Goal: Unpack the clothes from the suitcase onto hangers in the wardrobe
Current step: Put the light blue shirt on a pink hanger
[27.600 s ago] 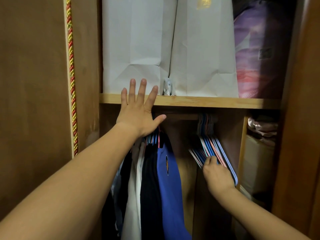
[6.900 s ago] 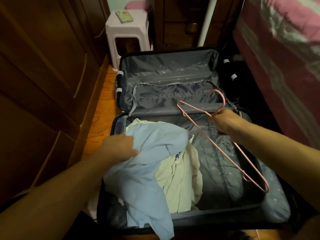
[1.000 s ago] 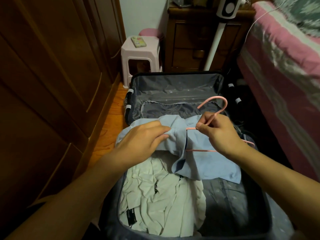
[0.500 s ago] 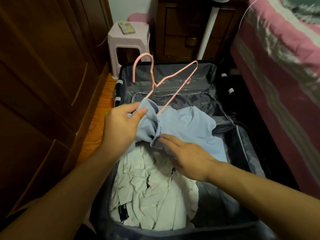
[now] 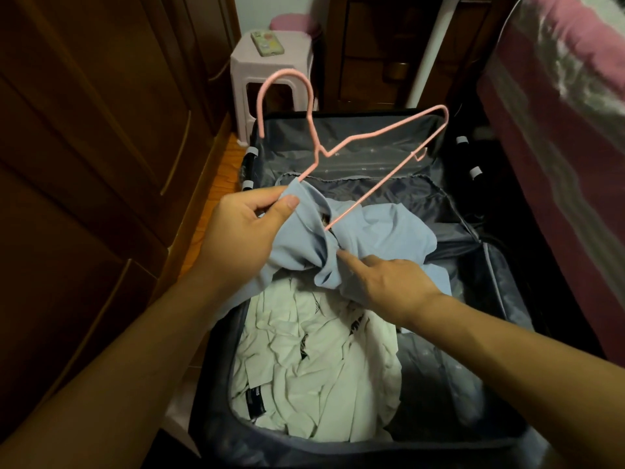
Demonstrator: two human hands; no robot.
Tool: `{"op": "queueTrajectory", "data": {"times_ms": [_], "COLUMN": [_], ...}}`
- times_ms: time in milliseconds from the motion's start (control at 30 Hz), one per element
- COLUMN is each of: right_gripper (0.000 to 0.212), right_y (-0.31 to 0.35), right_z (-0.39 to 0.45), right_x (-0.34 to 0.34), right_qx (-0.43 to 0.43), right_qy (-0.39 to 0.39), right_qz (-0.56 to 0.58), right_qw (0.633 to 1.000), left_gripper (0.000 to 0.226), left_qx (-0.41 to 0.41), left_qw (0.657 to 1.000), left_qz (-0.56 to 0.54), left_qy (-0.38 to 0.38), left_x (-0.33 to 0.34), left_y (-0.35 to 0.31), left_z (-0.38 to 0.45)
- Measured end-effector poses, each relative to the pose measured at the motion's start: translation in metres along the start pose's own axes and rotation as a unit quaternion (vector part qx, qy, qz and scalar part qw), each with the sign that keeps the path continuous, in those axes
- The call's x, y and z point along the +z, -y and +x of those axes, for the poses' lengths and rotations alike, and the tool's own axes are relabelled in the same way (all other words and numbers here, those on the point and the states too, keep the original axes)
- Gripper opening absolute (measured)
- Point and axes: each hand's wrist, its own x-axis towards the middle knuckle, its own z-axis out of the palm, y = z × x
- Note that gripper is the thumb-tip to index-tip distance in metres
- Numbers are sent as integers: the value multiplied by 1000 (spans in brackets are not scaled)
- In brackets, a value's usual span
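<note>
A dark suitcase (image 5: 500,336) lies open on the floor in front of me. Over it, my left hand (image 5: 236,238) pinches a light blue shirt (image 5: 382,238) at its neck, together with one arm of a pink wire hanger (image 5: 372,133) that is pushed into the shirt. The hanger's hook and other arm stick up and to the right, bare. My right hand (image 5: 392,286) rests on the bunched blue cloth just below, forefinger stretched out into the fold; its other fingers are hidden. A crumpled cream garment (image 5: 314,374) lies in the near half of the suitcase.
Dark wooden wardrobe doors (image 5: 101,147) run along the left, shut in this view. A pink plastic stool (image 5: 270,66) with a phone (image 5: 267,44) on it stands beyond the suitcase. A wooden dresser (image 5: 382,52) is behind, and a bed with a pink cover (image 5: 561,113) lines the right.
The hanger and the shirt's neck have stayed in my left hand, raised slightly. My right hand's forefinger has pushed further into the blue cloth's fold.
</note>
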Motion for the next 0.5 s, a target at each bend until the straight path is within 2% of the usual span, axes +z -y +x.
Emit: {"op": "queueTrajectory", "data": {"times_ms": [67,167,233,267,300,367,433,467,500], "right_gripper": [61,35,28,27,29,32,21,22,21], "right_y": [3,-12,-42,-60,-75,-94,-99,-99,-98], "right_z": [0,-1,2,2,1,-6,-11,-11,-12], "right_x": [-3,-12,-22,-30,-40,-54,-55,-54,-52], "right_qx": [10,70,124,149,171,211,245,249,247], "right_qy": [11,72,69,62,53,31,22,16,9], "right_qz": [-35,-34,43,128,230,421,542,552,531], "right_qw": [999,994,989,979,957,882,803,796,811], "left_gripper": [18,14,15,18,20,24,27,27,27], "left_qx": [-2,-14,-33,-41,-41,-24,-3,10,26], "left_qw": [1000,995,993,995,996,990,986,985,983], "left_qz": [4,34,31,44,72,129,140,149,165], "left_qy": [-10,-88,-108,-84,-41,54,94,92,80], "left_x": [1,-12,-32,-42,-50,-57,-57,-57,-58], "left_y": [-2,0,5,8,11,16,18,19,20], "left_z": [-1,3,7,8,8,4,3,2,3]}}
